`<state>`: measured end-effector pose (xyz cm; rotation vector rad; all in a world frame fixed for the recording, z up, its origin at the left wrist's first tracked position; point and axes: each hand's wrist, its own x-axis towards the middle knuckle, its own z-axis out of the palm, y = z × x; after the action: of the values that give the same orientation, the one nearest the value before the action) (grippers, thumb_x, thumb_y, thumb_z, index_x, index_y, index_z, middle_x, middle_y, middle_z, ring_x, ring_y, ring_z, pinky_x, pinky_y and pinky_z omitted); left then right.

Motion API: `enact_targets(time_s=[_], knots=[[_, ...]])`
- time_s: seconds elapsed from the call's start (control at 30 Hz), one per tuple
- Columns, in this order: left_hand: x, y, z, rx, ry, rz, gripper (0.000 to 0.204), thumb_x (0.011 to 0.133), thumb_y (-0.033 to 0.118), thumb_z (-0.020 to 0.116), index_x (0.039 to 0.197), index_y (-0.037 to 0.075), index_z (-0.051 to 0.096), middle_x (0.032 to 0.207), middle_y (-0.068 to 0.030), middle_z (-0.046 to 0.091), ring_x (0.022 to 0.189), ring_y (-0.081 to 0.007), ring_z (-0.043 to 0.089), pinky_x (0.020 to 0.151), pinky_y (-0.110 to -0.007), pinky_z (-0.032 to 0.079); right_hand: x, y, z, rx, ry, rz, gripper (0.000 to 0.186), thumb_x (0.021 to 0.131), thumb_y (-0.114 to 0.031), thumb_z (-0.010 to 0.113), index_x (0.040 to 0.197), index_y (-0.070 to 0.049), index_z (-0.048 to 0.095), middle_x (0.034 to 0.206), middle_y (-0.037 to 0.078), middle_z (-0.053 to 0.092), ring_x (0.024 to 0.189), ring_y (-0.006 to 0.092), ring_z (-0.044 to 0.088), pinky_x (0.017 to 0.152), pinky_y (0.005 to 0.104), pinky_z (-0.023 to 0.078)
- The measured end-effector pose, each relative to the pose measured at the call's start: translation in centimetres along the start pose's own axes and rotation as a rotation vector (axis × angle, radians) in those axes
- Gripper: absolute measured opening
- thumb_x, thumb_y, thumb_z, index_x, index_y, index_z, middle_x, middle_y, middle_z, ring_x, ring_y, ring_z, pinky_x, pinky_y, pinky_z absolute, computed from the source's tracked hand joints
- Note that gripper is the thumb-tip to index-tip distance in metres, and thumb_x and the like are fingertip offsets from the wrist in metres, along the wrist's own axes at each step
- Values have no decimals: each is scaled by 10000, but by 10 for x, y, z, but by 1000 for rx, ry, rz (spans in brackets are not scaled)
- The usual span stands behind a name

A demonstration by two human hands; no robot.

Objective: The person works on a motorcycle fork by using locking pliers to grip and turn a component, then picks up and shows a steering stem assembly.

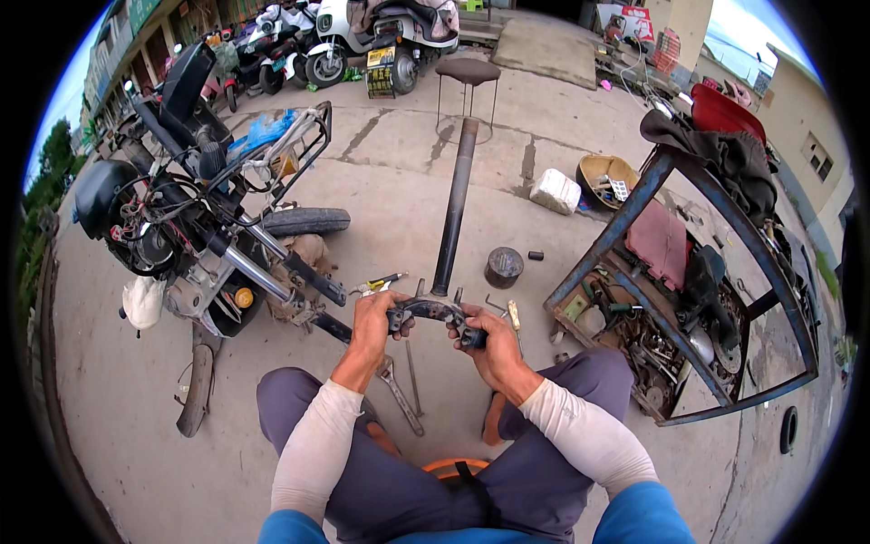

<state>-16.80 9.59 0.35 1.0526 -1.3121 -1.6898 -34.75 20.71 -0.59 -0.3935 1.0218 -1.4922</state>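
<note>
Head view shows my left hand and right hand both clenched around a curved dark metal bracket above my knees, apparently mid-inspection beside the stripped motorcycle; turning it over needs a firm two-handed hold.

Cracked concrete yard, daylight, round stool, blue metal rack, parked scooters
</note>
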Motion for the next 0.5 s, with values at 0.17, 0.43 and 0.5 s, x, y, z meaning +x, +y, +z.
enact_targets(time_s=[0.17, 0.43, 0.5], knots=[[1, -2, -1, -18, -5, -8, 393, 867, 206, 411, 958, -105, 634, 653, -143, 627, 477, -175, 551, 440, -270, 416, 2, 1, -2, -8, -13, 4, 385, 896, -86, 476, 1237, 79, 544, 971, 139, 647, 849, 207, 618, 755, 336, 500], [1, -3, 1, -12, -12, 2, 407, 867, 218, 403, 964, -106, 631, 659, -147, 627, 480, -177, 547, 444, -274, 416, 0, -1, -2, -7, -3, 1, 394, 902, -87, 473, 1256, 78, 525, 982, 157, 648, 854, 220, 624, 761, 340, 510], [0, -2, 0, -4, -8, 2, 412, 867, 221, 401, 967, -106, 631, 661, -146, 628, 482, -177, 547, 447, -274, 416, 1, 1, -2, -3, -7, 4, 393, 904, -84, 473, 1259, 78, 521, 984, 161, 648, 853, 221, 625, 761, 340, 513]])
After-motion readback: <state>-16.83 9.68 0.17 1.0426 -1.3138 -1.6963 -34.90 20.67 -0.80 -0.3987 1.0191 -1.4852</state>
